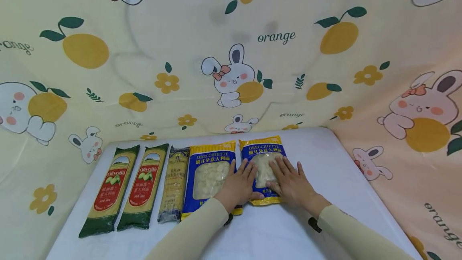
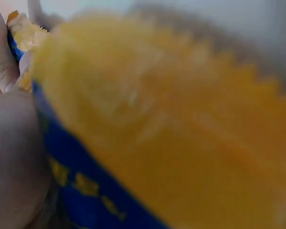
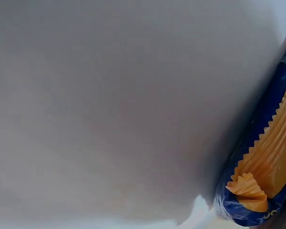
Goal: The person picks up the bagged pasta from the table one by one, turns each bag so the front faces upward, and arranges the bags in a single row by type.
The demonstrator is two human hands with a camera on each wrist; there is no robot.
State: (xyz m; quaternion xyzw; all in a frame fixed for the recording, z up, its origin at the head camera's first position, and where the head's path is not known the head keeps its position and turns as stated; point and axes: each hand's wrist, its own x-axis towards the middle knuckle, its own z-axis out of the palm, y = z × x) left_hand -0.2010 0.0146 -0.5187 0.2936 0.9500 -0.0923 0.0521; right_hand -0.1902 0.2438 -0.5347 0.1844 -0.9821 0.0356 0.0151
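Note:
Two blue-and-yellow bags of orecchiette pasta lie on the white table in the head view. My right hand rests on the right-hand bag, fingers spread over its clear window. The left hand lies with extended fingers across the gap between that bag and the left-hand bag, covering part of the latter's right side. Close up in the left wrist view is a blurred yellow bag end, beside part of the hand. A folded yellow seam shows on the bag in the right wrist view.
Left of the orecchiette stands a row: a slim gold-brown pasta packet, then two red-and-green spaghetti packets. They lie on a white-covered table. A rabbit-and-orange printed cloth hangs behind and at the sides.

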